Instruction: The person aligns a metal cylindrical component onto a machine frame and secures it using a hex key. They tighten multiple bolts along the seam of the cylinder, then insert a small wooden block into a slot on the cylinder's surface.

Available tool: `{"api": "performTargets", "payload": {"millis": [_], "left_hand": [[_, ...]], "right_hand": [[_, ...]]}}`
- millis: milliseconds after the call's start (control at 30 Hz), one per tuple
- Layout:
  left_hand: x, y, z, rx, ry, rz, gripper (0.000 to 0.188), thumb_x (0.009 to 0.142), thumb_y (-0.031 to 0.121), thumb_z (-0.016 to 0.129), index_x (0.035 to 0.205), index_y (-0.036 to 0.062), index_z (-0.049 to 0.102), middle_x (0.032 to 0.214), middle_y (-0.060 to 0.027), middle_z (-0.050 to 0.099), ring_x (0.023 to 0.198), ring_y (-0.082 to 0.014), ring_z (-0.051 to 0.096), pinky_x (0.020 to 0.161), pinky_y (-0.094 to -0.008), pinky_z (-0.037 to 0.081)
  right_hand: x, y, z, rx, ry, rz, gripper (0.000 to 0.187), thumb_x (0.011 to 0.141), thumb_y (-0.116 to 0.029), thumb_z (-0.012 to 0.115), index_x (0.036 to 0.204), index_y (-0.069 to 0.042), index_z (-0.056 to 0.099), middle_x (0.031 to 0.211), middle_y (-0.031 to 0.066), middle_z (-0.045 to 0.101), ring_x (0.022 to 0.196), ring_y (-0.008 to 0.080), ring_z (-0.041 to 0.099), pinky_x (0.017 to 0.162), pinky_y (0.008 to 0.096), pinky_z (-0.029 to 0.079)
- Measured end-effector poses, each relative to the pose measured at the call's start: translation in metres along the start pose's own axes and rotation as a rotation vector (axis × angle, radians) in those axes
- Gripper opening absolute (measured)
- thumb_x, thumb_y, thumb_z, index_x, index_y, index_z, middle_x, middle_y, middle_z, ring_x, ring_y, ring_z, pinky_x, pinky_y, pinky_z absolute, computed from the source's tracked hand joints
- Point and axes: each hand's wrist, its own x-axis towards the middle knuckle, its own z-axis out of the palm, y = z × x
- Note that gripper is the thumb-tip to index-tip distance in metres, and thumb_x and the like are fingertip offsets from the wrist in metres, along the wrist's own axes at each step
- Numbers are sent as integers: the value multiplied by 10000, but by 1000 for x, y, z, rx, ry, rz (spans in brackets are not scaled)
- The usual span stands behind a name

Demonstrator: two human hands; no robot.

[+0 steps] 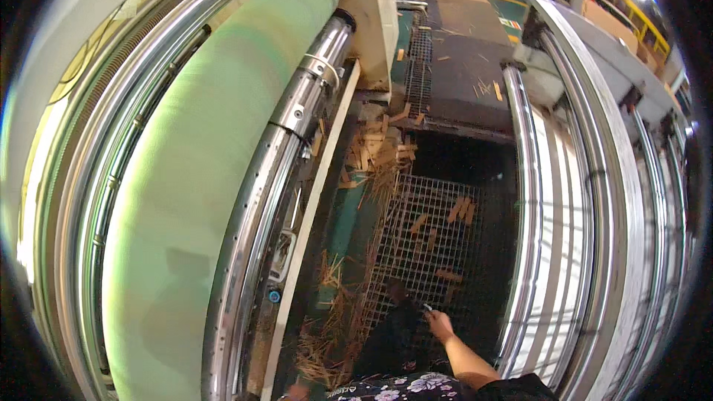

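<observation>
My right hand (440, 324) reaches out low over the metal grating, its fingers closed around a small, pale, shiny tool (428, 307) whose kind I cannot make out. Only a small part of my left hand (297, 392) shows at the bottom edge, beside the pale rail; its fingers are hidden. To my left runs a long roller covered in green (200, 148). Next to it lies a steel shaft (256, 212) with holes along its length and collars on it.
Cardboard scraps (371, 148) and thin strips (330, 327) litter the floor and the grating (416, 230). On the right stand steel rollers (531, 208) and a machine frame (594, 104). A pale rail (316, 208) edges the left machine. A dark platform (464, 59) lies ahead.
</observation>
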Motion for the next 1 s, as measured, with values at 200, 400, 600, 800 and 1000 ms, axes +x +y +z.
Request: {"api": "performTargets", "payload": {"millis": [200,400,600,800,1000], "left_hand": [[43,53,-105,-1405,288,-197,352,894,307,509,1026,-8,595,875,-162,613,723,-261,609,612,-402,470],[-15,146,-468,-456,1033,323,298,867,218,534,1057,-11,544,1052,-221,570,956,-389,547,807,-448,451],[-27,178,-724,-13,1396,223,315,827,137,556,1112,5,534,1180,-162,516,1127,-325,468,966,-435,355],[7,171,-853,233,1567,72,343,819,100,530,1148,2,535,1267,-163,482,1231,-305,406,1058,-454,264],[31,149,-874,252,1529,18,332,778,83,553,1103,18,560,1148,-157,517,1156,-323,441,1032,-470,289]], "right_hand": [[120,-52,-45,-657,-14,-673,153,889,-137,493,869,-6,569,747,179,550,689,352,520,704,430,437],[255,-277,-127,107,165,-470,168,905,-163,505,937,-1,472,916,212,522,849,409,506,721,436,413],[312,-451,-130,494,92,-494,209,914,-212,532,963,-11,509,738,141,539,648,209,465,652,327,432],[395,-543,-95,573,67,-779,223,861,-54,501,1076,-12,546,1081,201,554,1013,370,515,886,403,410],[426,-574,-67,519,127,-870,294,809,-30,530,1103,-24,544,1115,162,534,1063,349,476,923,418,382]]}}
